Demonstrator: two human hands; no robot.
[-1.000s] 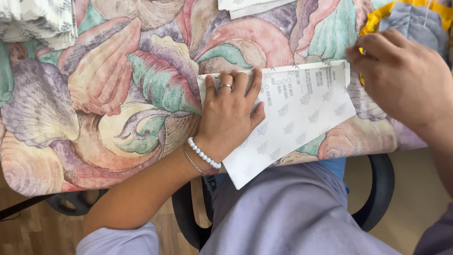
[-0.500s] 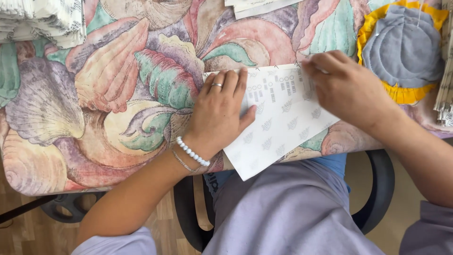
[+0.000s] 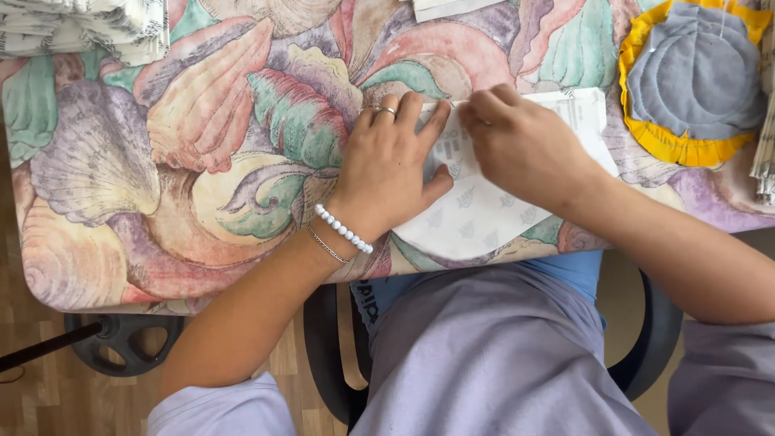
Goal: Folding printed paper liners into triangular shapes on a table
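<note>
A white sheet of paper (image 3: 484,218) with small grey prints lies at the near edge of a table covered in a shell-patterned cloth (image 3: 202,161). My left hand (image 3: 387,165), with a ring and a bead bracelet, presses flat on the sheet's left part. My right hand (image 3: 521,145) rests on the sheet just to the right, its fingertips pinching at the paper's upper edge close to my left fingers. The sheet's lower corner hangs slightly over the table edge.
A round grey fabric piece with a yellow ruffled rim (image 3: 690,77) lies at the far right. Folded patterned cloth (image 3: 89,28) sits at the top left. Another white paper (image 3: 452,8) shows at the top edge. A chair base (image 3: 121,339) stands below on wooden floor.
My right hand has moved left from the round fabric piece onto the sheet, up to my left hand. The left hand has stayed pressed on the paper.
</note>
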